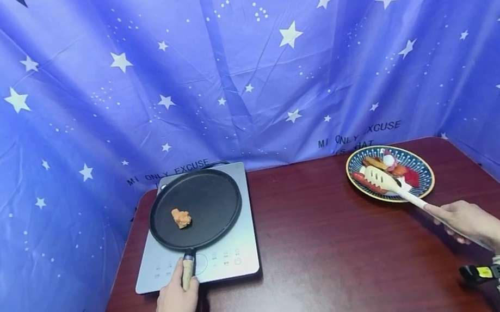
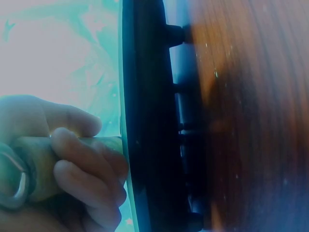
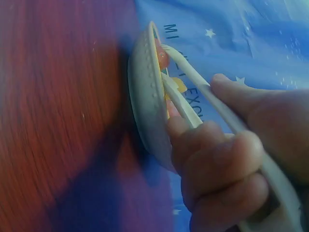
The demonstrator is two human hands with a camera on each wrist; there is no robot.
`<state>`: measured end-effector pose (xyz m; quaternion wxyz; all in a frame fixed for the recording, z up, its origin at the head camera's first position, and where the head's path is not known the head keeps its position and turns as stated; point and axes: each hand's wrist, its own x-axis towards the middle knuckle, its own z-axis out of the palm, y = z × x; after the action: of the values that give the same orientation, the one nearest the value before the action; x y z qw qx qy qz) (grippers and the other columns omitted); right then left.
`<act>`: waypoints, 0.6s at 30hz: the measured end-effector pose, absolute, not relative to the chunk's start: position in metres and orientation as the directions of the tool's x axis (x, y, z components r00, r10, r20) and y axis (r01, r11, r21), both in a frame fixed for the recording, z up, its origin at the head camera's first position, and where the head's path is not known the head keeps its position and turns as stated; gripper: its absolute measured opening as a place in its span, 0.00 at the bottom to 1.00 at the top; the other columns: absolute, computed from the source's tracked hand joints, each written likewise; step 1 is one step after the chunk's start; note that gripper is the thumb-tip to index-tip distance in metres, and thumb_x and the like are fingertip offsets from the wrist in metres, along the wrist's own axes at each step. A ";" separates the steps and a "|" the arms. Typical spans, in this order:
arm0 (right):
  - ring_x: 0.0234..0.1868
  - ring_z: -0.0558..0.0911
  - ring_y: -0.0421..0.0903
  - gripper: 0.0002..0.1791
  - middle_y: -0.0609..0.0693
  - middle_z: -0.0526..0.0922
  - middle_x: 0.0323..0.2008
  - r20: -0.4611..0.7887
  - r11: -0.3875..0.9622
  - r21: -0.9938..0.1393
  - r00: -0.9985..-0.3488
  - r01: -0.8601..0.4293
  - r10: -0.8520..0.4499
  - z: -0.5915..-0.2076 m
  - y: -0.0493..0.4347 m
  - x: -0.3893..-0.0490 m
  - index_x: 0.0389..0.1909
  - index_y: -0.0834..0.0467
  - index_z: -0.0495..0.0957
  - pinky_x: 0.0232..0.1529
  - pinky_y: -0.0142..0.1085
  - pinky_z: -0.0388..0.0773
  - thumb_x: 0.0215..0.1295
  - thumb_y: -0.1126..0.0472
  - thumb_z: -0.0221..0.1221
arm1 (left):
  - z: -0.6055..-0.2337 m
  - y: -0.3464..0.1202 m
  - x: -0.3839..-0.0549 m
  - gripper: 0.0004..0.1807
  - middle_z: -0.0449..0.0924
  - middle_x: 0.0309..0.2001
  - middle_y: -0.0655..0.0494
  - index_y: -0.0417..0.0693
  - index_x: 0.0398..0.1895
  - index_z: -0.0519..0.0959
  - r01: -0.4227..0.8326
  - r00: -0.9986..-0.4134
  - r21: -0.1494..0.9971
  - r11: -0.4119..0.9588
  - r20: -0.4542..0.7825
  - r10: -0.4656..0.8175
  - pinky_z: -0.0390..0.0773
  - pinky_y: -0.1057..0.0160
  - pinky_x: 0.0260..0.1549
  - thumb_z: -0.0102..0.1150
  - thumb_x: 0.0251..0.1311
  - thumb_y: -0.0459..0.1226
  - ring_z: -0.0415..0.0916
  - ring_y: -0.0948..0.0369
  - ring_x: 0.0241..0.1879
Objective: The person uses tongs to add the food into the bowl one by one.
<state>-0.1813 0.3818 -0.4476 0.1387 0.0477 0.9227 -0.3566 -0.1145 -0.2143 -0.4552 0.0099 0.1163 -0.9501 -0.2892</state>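
On the left, my left hand (image 1: 175, 303) grips the wooden-coloured handle (image 1: 188, 273) of a flat black frying pan (image 1: 210, 198). A golden-brown piece of food (image 1: 181, 217), like fried chicken, lies in the pan left of centre. The left wrist view shows the fingers curled around that handle, with a metal ring (image 2: 21, 186) at its end. Over on the right, my right hand (image 1: 477, 225) holds cream-coloured tongs (image 1: 413, 199). Their slotted head reaches into a patterned plate (image 1: 430, 178) of food. In the right wrist view the two tong arms (image 3: 188, 67) stand apart among the food pieces.
The pan sits on a silver induction cooker (image 1: 245, 245) with touch controls at its front. Sausage-like, red and pale food pieces (image 1: 393, 168) fill the plate. A reddish-brown table (image 1: 309, 245) lies between cooker and plate. Blue star-printed curtains (image 1: 255, 67) hang around it.
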 end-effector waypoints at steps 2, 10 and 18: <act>0.11 0.71 0.44 0.31 0.47 0.69 0.12 -0.256 0.804 -0.580 -0.966 0.133 -0.025 -0.442 0.381 -0.180 0.25 0.61 0.75 0.13 0.39 0.68 0.69 0.37 0.44 | -0.454 -0.214 -0.115 0.34 0.78 0.31 0.40 0.41 0.70 0.59 -0.218 -0.973 0.554 0.803 -0.060 -0.224 0.69 0.54 0.23 0.48 0.61 0.43 0.69 0.53 0.22; 0.10 0.72 0.44 0.28 0.47 0.68 0.11 -0.266 0.915 -0.403 -0.958 0.007 -0.110 -0.412 0.371 -0.189 0.19 0.57 0.71 0.17 0.39 0.69 0.70 0.40 0.45 | -0.452 -0.213 -0.113 0.34 0.78 0.36 0.34 0.41 0.70 0.59 -0.227 -0.972 0.559 0.798 -0.074 -0.224 0.70 0.51 0.25 0.48 0.61 0.43 0.71 0.52 0.25; 0.11 0.71 0.44 0.26 0.46 0.66 0.12 -0.218 0.910 -0.409 -0.961 -0.068 -0.170 -0.410 0.367 -0.191 0.16 0.55 0.68 0.17 0.38 0.69 0.72 0.45 0.46 | -0.453 -0.213 -0.114 0.34 0.78 0.33 0.37 0.42 0.70 0.59 -0.223 -0.972 0.557 0.800 -0.070 -0.222 0.69 0.54 0.23 0.48 0.61 0.43 0.70 0.53 0.23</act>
<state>-0.1909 0.3674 -0.4098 0.1251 -0.0615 0.9692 -0.2031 -0.1144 -0.2127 -0.4526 -0.0007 0.1174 -0.9487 -0.2936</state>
